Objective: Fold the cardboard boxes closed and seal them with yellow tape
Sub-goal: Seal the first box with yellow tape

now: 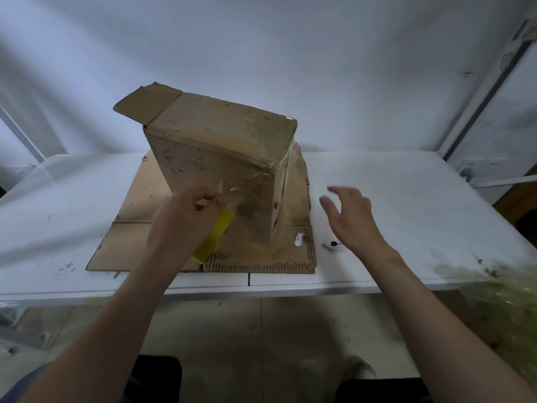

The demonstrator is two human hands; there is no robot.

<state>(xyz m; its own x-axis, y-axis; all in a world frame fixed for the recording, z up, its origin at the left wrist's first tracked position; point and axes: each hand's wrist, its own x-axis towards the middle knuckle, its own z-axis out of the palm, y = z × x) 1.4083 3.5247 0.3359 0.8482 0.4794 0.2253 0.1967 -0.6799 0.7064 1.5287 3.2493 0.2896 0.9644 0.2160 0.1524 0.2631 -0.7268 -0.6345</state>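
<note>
1. The brown cardboard box (215, 146) stands on a flat brown cardboard sheet (136, 199) in the middle of the white desk (406, 199), nearer the far edge of the sheet than the near one.
2. The long side of its top face runs from the desk's left toward the right. One vertical corner edge faces the person, at the near right. Glossy tape lies across the right end of the top and down that corner.
3. At the top's left end one open cardboard flap (145, 103) sticks out and points to the far left.
4. The left grip (180, 216) is curled round a yellow tape roll (216, 231), held against the lower part of the box's near face. Its thumb and forefinger are pinched together at the top of the roll, where a translucent strip of tape (229, 190) rises against the cardboard.
5. The right grip (353, 219) hovers above the desk just right of the box. Its fingers are spread and nearly straight, it holds nothing, and it is apart from the cardboard.
6. A small white sticker (299, 239) sits on the sheet near the box's near-right corner.
7. A small black and grey object (331, 245) lies on the desk just off the sheet's right edge, below the right grip; what it is I cannot tell.
8. A blurred heap of yellowish-green crumpled tape (499, 283) lies at the desk's near right corner.
</note>
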